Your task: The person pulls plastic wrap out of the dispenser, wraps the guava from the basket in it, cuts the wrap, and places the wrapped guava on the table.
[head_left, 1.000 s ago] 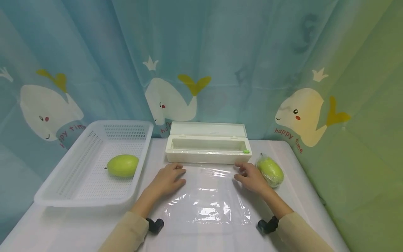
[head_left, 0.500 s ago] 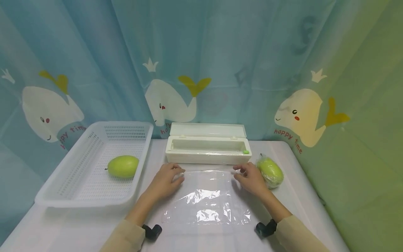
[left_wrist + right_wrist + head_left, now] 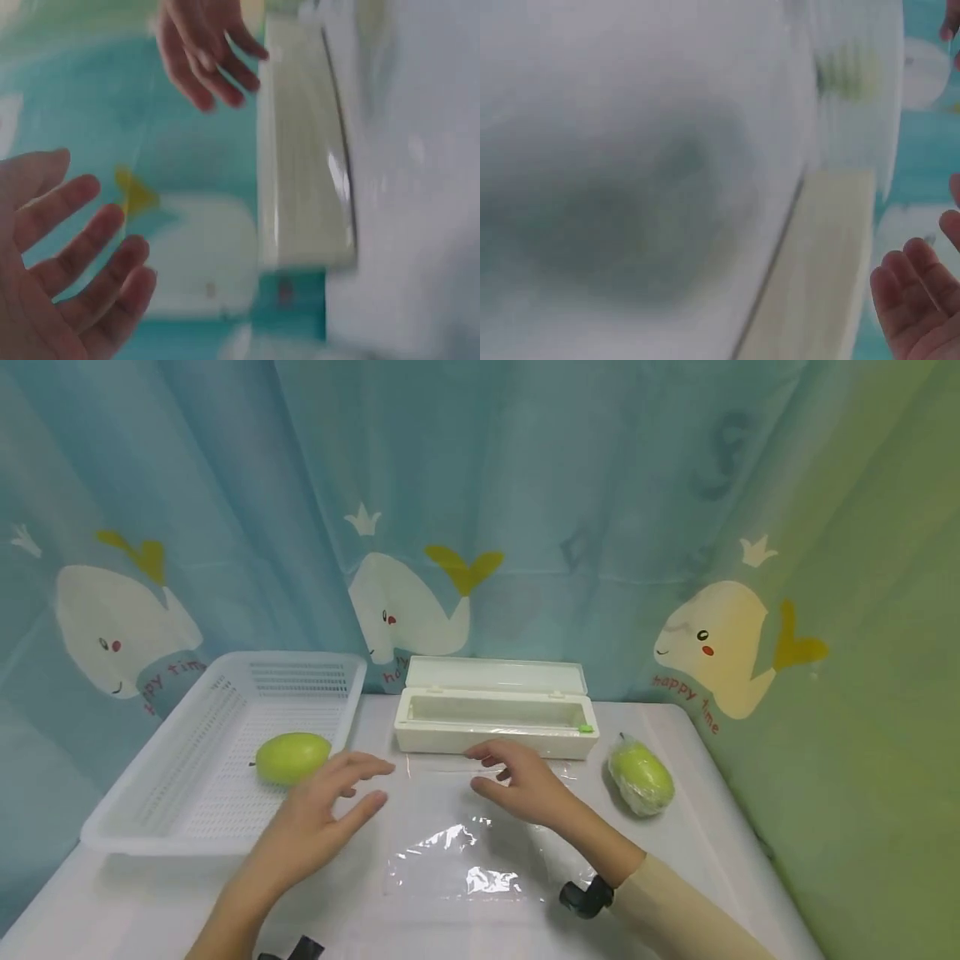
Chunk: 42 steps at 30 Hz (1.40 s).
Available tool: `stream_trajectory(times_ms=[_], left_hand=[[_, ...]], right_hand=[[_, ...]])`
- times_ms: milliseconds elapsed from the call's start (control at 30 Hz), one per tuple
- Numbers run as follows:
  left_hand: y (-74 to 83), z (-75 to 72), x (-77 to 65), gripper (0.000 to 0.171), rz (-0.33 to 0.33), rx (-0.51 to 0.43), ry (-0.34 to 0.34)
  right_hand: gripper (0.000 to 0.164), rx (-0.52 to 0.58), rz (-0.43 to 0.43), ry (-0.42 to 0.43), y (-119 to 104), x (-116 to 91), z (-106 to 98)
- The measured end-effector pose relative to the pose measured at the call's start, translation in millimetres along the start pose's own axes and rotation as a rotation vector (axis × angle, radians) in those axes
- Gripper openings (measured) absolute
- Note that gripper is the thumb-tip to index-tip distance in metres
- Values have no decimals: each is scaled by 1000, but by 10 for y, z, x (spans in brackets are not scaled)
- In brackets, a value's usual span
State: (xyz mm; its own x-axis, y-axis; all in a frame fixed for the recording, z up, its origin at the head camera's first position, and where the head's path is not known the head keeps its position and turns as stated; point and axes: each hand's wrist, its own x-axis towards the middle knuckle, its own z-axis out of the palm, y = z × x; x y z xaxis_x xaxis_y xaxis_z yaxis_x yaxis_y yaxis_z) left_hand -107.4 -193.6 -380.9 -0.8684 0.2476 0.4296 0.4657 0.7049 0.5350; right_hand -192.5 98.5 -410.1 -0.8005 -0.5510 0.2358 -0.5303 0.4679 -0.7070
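Observation:
A sheet of clear plastic film [image 3: 450,860] lies flat on the table in front of the white film dispenser box [image 3: 495,742], whose lid stands up. My left hand [image 3: 315,818] is raised beside the right edge of the white basket [image 3: 187,845], fingers spread and holding nothing. Inside that basket sits a smooth green oval fruit [image 3: 292,758] with a short stem. Over the film, close to the dispenser's front, hovers my right hand [image 3: 525,783], fingers loosely bent and nothing in them. Both palms [image 3: 30,300] show in the wrist views, which are blurred.
Another green fruit [image 3: 641,777], wrapped in clear film, rests on the table to the right of the dispenser. A green cutter slider [image 3: 586,728] sits at the dispenser's right end. Behind the table hangs a blue curtain [image 3: 525,485] printed with whales.
My left hand has lifted off the film's left side and moved left towards the basket. My right hand has moved left, away from the wrapped fruit, over the film.

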Motion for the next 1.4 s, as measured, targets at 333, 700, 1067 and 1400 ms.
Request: stream_trajectory(times_ms=[333, 700, 1067, 1400], left_hand=[[-856, -387, -69, 54, -111, 102, 141], [-1383, -475, -104, 66, -261, 126, -82], [-1538, -488, -35, 93, -352, 179, -298], [-1571, -529, -103, 94, -413, 156, -323]], right_hand=[[54, -185, -120, -94, -472, 613, 472], [56, -507, -221, -89, -901, 1110, 1219], [73, -789, -91, -194, -1076, 1431, 1691], [55, -879, 15, -344, -1247, 1536, 1795]])
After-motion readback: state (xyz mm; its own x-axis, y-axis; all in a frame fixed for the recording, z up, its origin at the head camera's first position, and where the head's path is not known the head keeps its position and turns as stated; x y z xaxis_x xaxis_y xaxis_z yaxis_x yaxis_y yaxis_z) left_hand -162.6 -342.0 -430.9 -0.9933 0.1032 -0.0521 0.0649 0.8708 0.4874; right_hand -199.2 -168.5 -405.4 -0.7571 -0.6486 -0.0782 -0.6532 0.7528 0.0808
